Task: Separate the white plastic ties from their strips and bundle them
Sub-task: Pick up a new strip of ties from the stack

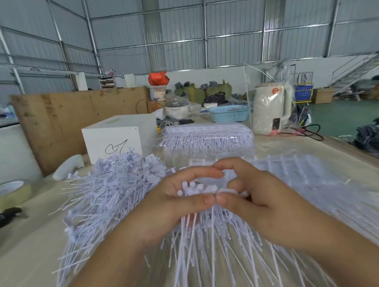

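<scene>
Head view: left hand [165, 207] and right hand [258, 196] meeting thumb to thumb, fingers curled, both grips pinching one bunch of white plastic ties [197, 189] at its head end. Tails fanning down below the grip, toward the wearer. Left of the grip, touching it, a loose heap of separated ties [112, 190] on the table [26, 259]. Right of the grip, uncut strips [305, 177] lying flat. Beyond the grip, a wrapped pack of strips [207, 136], a white box [118, 135], a blue basket [229, 113]. Far left, a tape roll [8, 194].
</scene>
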### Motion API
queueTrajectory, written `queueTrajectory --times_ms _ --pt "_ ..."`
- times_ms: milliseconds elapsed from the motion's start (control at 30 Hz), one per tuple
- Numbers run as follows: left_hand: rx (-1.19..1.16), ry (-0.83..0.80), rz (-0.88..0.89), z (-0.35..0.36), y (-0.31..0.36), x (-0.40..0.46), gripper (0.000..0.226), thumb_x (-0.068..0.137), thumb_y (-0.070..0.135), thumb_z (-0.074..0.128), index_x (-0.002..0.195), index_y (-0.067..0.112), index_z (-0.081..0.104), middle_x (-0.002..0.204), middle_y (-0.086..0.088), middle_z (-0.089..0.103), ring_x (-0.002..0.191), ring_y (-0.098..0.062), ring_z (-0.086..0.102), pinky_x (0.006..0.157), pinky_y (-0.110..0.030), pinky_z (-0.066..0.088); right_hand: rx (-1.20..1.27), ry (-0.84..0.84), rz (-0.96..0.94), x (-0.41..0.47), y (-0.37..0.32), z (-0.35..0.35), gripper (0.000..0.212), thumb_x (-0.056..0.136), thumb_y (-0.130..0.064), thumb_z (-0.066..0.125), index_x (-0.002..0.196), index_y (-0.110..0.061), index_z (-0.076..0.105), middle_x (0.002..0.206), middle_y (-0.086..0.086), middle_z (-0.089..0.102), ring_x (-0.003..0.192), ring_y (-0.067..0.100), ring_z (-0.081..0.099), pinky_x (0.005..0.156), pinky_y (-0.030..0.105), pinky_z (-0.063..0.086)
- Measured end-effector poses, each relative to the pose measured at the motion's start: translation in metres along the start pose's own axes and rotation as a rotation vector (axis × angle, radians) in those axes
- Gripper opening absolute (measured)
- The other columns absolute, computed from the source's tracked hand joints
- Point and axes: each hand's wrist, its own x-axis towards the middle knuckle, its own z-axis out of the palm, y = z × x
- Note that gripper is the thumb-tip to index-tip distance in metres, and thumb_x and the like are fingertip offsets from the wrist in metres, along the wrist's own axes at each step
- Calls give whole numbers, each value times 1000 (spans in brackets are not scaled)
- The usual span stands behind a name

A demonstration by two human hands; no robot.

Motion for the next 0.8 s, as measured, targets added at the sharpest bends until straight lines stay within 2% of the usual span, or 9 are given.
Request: queueTrajectory --times_ms 133,267,333,400,467,533,633,700,800 --pt "-74 -155 -71 1 6 -3 32 84 -3 61 104 18 73 84 12 72 65 4 64 59 -10 48 -114 -62 11 -3 -6 -7 41 92 -49 52 127 -55 31 74 -1 62 48 5 48 48 18 34" --pt "-83 -184 -108 -1 7 -3 35 83 -10 59 96 17 76 80 10 72 64 2 64 58 -11 48 -185 -88 11 -5 -8 -7 41 95 -50 50 129 -55 29 71 5 56 48 7 48 47 19 33" --pt "-38 -156 -84 -2 7 -2 33 82 -9 58 93 17 76 78 10 71 63 2 63 58 -10 47 -197 -82 21 -4 -9 -6 39 94 -54 48 129 -54 30 69 2 55 50 6 49 49 19 33" --pt "24 -89 -36 -1 7 -2 19 81 2 67 87 18 76 77 8 69 60 1 60 56 -11 46 -156 -60 56 -3 -8 -5 37 89 -64 44 124 -53 37 64 -5 55 49 6 48 48 20 33" --pt "68 63 -18 -5 6 -2 8 72 22 74 79 22 76 71 6 65 53 -1 54 50 -15 43 -100 -42 114 -3 -9 -8 31 88 -69 45 110 -47 50 58 -2 50 48 12 47 50 30 36" --pt "77 182 -20 -9 6 -2 14 63 31 76 75 24 76 69 7 64 50 -2 52 47 -17 42 -55 -34 143 -3 -8 -12 36 88 -67 47 84 -33 56 55 -1 42 48 16 40 50 32 32" --pt "70 181 -31 -8 8 -3 14 60 31 77 72 25 76 69 9 64 50 -2 52 46 -17 42 -25 -9 175 -1 -8 -15 49 80 -64 51 70 -16 49 54 -5 33 48 10 31 49 23 25" --pt "69 183 -21 -5 8 -3 11 60 26 80 71 25 76 67 11 63 51 -1 52 46 -16 41 14 21 171 0 -9 -16 45 78 -59 54 67 -16 50 52 -8 33 46 8 30 48 18 26" --pt "70 280 22 0 5 0 12 66 15 77 69 26 76 66 14 64 55 2 55 49 -12 42 -6 101 140 2 -11 -14 37 78 -56 54 64 -22 51 48 -11 36 42 5 31 45 15 28"
